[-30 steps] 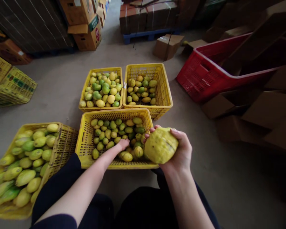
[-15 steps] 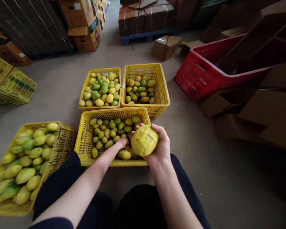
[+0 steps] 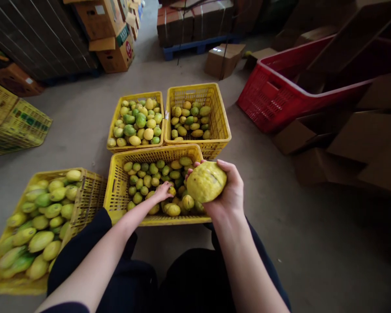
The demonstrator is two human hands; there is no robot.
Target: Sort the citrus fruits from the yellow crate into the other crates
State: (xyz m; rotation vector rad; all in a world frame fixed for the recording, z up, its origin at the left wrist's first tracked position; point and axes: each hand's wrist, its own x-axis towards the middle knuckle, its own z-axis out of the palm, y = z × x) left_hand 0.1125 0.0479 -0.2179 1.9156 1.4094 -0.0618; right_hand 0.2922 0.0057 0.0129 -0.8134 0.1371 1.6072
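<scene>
A large bumpy yellow fruit point(image 3: 206, 181) rests in my right hand point(image 3: 230, 193), whose fingers wrap around it above the right side of the near yellow crate point(image 3: 125, 217). Down inside that crate, my left hand point(image 3: 164, 191) closes its fingertips on a small yellow fruit point(image 3: 172, 191). Several green and yellow fruits point(image 3: 147, 180) lie loosely around it. Some of the fruits on the crate's right are hidden behind my right hand and the large fruit.
Two more yellow crates of fruit point(image 3: 136, 94) point(image 3: 226, 126) stand just beyond. Another fruit crate point(image 3: 81, 204) is at the lower left, beside my leg. A red crate point(image 3: 263, 93) and cardboard boxes point(image 3: 342, 167) occupy the right side; stacked yellow crates point(image 3: 22, 124) stand left.
My right hand has shifted right and slightly up with the large fruit. My left hand has moved a little left, and a small fruit now shows at its fingertips.
</scene>
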